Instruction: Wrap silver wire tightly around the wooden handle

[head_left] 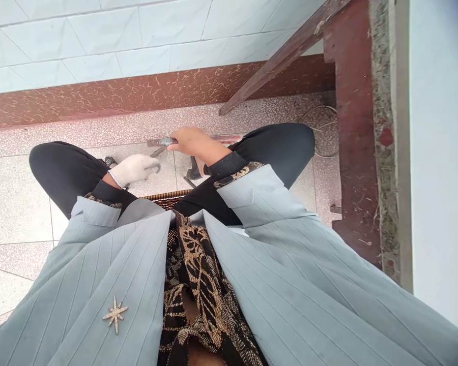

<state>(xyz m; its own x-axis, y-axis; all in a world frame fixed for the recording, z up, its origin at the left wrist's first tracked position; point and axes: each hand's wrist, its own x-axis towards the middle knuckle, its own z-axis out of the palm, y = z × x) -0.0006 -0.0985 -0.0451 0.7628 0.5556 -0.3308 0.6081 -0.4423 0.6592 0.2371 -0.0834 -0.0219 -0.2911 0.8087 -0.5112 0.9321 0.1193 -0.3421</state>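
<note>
My right hand (191, 140), bare, is closed around a reddish-brown stick. Silvery wire is wound round the stick's end (165, 142), left of my fingers, and its other end (229, 138) shows beyond my wrist. My left hand (133, 169) wears a white knitted glove with greyish fingertips. Its fingers are bent together just below the wire winding. A short, dark narrow piece (158, 151) runs from the gloved fingers up toward the winding; its kind is too small to make out, and the fingers partly hide it.
Both knees spread to the sides over a tiled floor (19, 198). Beyond stands a wall with white tiles (168, 30). A slanting wooden brace (275, 56) joins a red-brown upright board (356, 127) at right. A loose pale cable (322, 107) lies beside the board.
</note>
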